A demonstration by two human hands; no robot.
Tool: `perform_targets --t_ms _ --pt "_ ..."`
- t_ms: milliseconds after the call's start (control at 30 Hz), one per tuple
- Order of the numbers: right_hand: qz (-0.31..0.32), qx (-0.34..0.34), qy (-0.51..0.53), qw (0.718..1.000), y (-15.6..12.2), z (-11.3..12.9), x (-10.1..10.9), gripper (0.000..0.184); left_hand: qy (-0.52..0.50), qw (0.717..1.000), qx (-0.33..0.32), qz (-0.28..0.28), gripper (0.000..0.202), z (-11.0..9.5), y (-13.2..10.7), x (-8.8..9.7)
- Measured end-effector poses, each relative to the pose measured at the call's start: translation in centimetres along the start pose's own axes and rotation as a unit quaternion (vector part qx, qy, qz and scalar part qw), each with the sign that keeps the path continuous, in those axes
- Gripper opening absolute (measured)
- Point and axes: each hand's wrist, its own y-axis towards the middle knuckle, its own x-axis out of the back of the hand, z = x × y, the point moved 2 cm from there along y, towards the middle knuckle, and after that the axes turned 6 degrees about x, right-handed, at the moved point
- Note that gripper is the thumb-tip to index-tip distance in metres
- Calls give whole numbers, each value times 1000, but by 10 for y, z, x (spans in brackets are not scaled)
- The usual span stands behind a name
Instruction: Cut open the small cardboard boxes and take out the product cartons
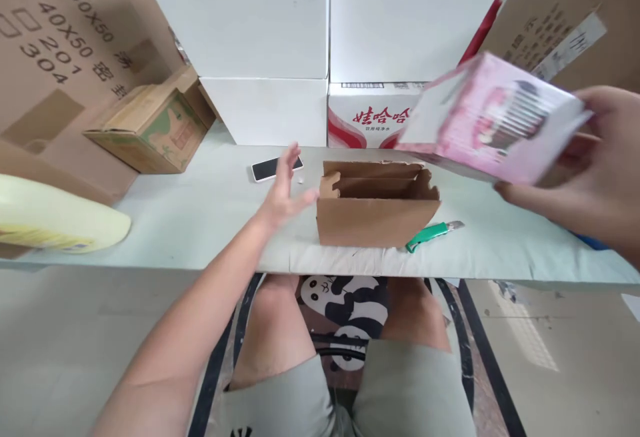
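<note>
My right hand (595, 170) grips a pink and white printed box (493, 117), tilted and blurred, in the air above the table's right side. My left hand (284, 191) is open with fingers stretched out, just left of a small open brown cardboard box (375, 220) that stands near the front edge of the pale table (200, 223). The left hand is very near the box's left wall; I cannot tell whether it touches. A green utility knife (431, 233) lies right of the cardboard box.
A phone (267, 169) lies behind my left hand. White cartons (260, 37) and a red-printed carton (373, 117) line the back. A small brown carton (150, 127) and large cardboard boxes stand at the left. A pale yellow tape roll (55, 217) sits at the left edge.
</note>
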Motion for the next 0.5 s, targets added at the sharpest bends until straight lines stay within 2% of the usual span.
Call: perform_targets --t_ms 67,133,200,233,333,400,500 --pt "8 4 35 999 38 14 -20 95 -55 997 -12 -50 87 -26 44 -1" --pt "34 11 32 999 75 29 -41 98 -86 994 10 -64 65 -51 93 -10" --pt "62 29 40 997 105 43 -59 96 -131 986 92 -50 54 -67 136 -22" --pt "73 39 51 995 117 49 -67 95 -160 977 142 -21 51 -72 153 -30" --pt "98 41 113 988 142 54 -88 96 -220 947 233 23 47 -73 179 -51" --pt "99 8 182 978 152 50 -102 96 -238 933 269 19 50 -66 184 -64" --pt "92 -45 288 952 162 40 -130 75 -243 921 303 -12 62 -51 192 -82"
